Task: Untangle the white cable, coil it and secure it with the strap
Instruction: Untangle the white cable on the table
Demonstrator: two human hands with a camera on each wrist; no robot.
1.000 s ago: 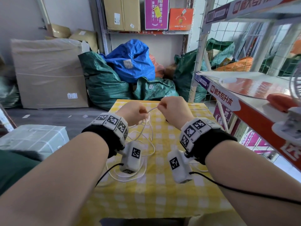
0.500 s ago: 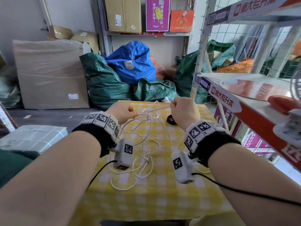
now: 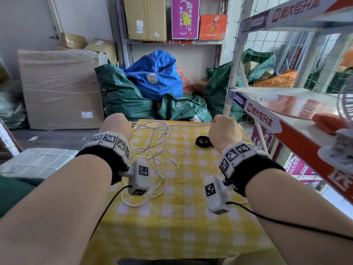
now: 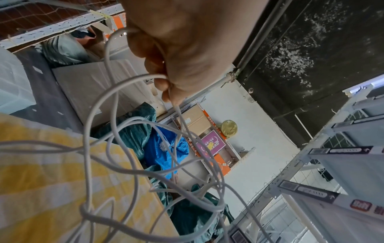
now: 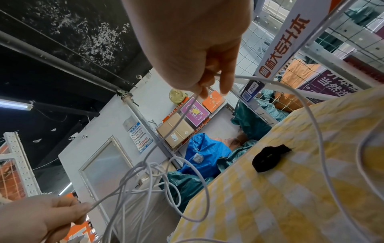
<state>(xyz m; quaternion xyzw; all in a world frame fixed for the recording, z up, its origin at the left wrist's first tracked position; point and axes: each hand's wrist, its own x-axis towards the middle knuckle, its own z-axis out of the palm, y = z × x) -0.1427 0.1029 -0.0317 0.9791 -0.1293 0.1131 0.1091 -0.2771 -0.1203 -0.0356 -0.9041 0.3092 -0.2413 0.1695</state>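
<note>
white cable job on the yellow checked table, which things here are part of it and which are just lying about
Part of the job:
thin white tangled cable
black looped strap
left hand
right hand

Just lying about:
blue plastic sack
green plastic sacks
brown cardboard box

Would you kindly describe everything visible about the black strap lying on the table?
The small black strap looks like soft, matte fabric curled into a closed loop with a short tail poking out at one side. It lies flat on the yellow-and-white checked tablecloth, near the far edge, just beside the right hand. Neither hand holds it, and no loop of the thin white cable passes through it.
</note>
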